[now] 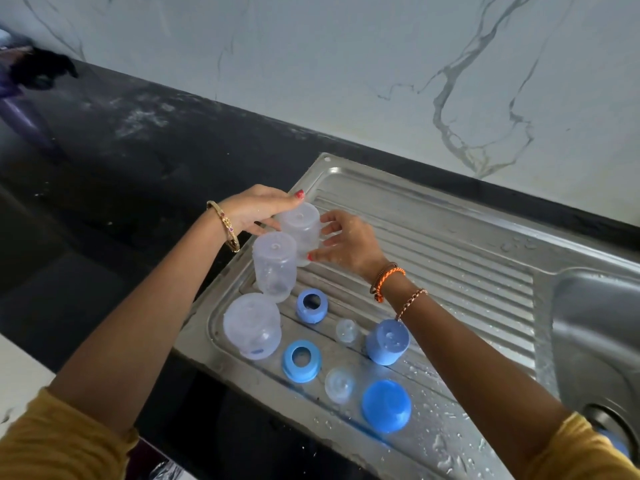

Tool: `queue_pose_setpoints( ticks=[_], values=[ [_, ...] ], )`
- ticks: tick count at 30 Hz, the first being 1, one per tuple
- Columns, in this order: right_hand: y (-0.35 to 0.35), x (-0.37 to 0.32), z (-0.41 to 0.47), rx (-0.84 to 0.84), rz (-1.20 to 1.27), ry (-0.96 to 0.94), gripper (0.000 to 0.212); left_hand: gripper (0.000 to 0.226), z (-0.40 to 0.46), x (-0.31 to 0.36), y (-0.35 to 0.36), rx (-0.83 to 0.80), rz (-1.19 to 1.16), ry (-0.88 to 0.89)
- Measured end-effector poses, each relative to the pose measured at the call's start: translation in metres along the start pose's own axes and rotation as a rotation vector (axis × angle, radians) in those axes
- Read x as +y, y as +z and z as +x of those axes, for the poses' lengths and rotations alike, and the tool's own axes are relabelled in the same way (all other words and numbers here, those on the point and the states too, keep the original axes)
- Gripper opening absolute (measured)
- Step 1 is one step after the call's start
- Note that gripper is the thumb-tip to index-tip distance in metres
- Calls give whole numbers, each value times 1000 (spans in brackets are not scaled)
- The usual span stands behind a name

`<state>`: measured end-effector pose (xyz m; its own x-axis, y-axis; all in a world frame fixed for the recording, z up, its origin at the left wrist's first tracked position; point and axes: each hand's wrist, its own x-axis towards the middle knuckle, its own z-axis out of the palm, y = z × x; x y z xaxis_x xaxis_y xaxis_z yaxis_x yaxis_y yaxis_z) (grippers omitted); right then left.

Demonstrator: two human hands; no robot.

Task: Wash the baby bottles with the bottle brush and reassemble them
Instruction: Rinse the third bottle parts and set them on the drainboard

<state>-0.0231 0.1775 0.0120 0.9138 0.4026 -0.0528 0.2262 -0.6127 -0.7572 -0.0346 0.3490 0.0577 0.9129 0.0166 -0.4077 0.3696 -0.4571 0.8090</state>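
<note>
On the drainboard (pixel 450 244), near its left edge, three clear bottles stand upside down in a row. Near bottle (pixel 251 325) sits at the front-left corner; middle bottle (pixel 274 266) stands just behind it. Left hand (pixel 256 211) curls its fingers around the far bottle (pixel 302 232) from the left. Right hand (pixel 346 242) grips the same bottle from the right, thumb and fingertips on its wall. Right of the bottles lie two blue rings (pixel 311 305) (pixel 301 360), then two clear nipples (pixel 347 330) (pixel 340 385), then two blue caps (pixel 388 342) (pixel 386 405). Water drops cover the ribbed surface. Sink bowl (pixel 595 334) adjoins the right edge.
</note>
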Motion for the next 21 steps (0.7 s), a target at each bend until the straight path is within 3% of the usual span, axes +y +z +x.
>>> queue_pose_setpoints(
  ticks=[4, 11, 21],
  values=[
    [-4, 0, -1, -5, 13, 21, 65, 42, -4, 4, -1, 59, -1, 16],
    [-8, -2, -11, -28, -8, 4, 63, 19, -19, 14, 4, 73, 25, 5],
    [-7, -5, -18, -23, -37, 14, 67, 19, -34, 11, 13, 175, 51, 12]
  ],
)
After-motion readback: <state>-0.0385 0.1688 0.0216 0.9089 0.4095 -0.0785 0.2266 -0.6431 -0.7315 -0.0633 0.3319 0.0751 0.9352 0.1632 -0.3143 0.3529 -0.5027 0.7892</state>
